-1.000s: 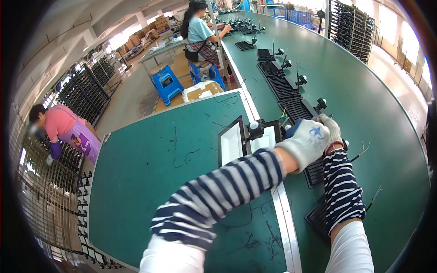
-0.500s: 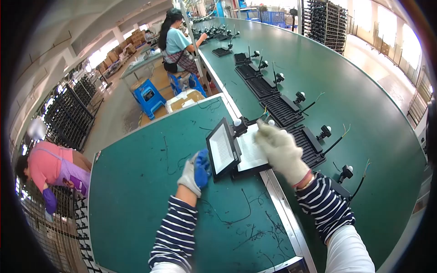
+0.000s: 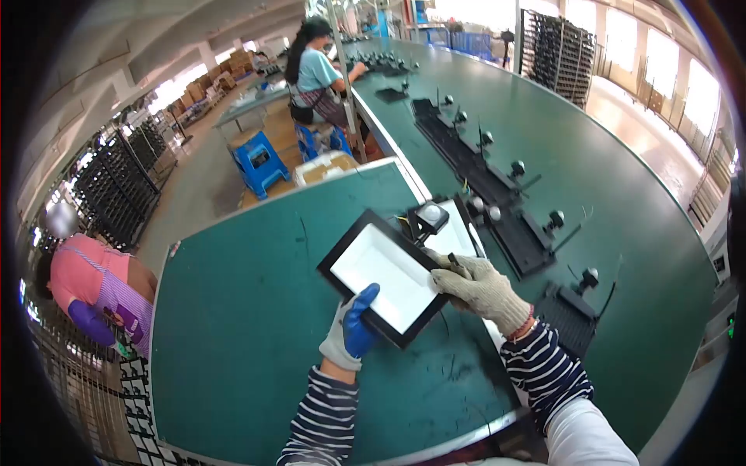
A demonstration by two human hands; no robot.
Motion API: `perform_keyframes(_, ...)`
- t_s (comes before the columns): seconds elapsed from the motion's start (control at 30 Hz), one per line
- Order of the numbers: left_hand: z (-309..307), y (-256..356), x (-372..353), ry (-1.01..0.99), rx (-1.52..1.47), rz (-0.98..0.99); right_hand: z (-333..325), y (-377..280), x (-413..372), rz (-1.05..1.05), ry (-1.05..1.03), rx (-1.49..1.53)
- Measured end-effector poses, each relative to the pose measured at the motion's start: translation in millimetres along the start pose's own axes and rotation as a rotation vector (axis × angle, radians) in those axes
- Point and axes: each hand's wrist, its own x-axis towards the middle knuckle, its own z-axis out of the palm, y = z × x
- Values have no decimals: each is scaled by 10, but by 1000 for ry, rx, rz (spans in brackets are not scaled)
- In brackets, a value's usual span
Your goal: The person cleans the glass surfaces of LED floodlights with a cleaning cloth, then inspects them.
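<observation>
A black-framed LED floodlight (image 3: 379, 279) with a white front panel is tilted up above the green table, face toward me. My left hand (image 3: 351, 330), in a grey glove with blue coating, is closed on its lower left edge, thumb on the front. My right hand (image 3: 488, 293), in a cream knitted glove, grips its right edge. A small dark piece shows by the right fingers; I cannot make out what it is. A round white-domed sensor (image 3: 432, 217) is attached at the floodlight's upper right. Behind it lies a second floodlight (image 3: 464, 233), partly hidden.
A row of black floodlights (image 3: 524, 242) with sensors and cables lies along the long green bench (image 3: 622, 202) at right. Dark wire scraps litter the near table (image 3: 233, 334). One person (image 3: 317, 74) sits farther up the bench; another person (image 3: 97, 279) bends at the left.
The floodlight has turned more toward me and now lies between both hands. My right hand has moved down onto its right edge; my left has shifted right. The view has shifted slightly.
</observation>
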Motion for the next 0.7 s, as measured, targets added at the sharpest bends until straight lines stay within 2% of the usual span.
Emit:
perform_keyframes(0.07, -6, -258, -403, 83, 39, 122, 89, -121, -304, 162, 22, -229)
perform_keyframes(0.13, -41, -496, -781, 202, 169, 216, 168, 183, -548, -121, 254, -505)
perform_keyframes(0.17, -274, -664, -962, 226, 325, 206, 208, 204, -732, 38, 315, -281)
perform_keyframes(0.27, -181, -935, -1391, 399, 187, 176, 526, 388, -1166, -63, 502, -206)
perform_keyframes(0.3, -208, -1026, -1514, 455, 171, 165, 674, 329, -1364, -82, 502, -217)
perform_keyframes(0.33, -205, -1070, -1630, 472, 171, 136, 794, 572, -1438, -211, 474, -161)
perform_keyframes(0.4, -175, -1120, -1803, 493, 174, 90, 989, 775, -1596, -216, 467, -242)
perform_keyframes(0.43, -366, -1243, -1902, 408, 245, 120, 1048, 714, -1651, -20, 430, -376)
perform_keyframes(0.47, -707, -1442, -2028, 320, 315, 151, 1106, 702, -1665, -15, 458, -398)
perform_keyframes(0.5, -681, -1436, -2044, 229, 381, 189, 1147, 688, -1657, -15, 485, -423)
perform_keyframes(0.57, -591, -1397, -2135, 319, 14, 13, 1225, 662, -1626, -79, 520, -450)
perform_keyframes(0.63, -351, -1294, -2205, 363, -49, -48, 1292, 612, -1582, -161, 556, -434)
perform_keyframes(0.7, -207, -1294, -2252, 371, 191, 7, 1342, 567, -1509, -244, 594, -444)
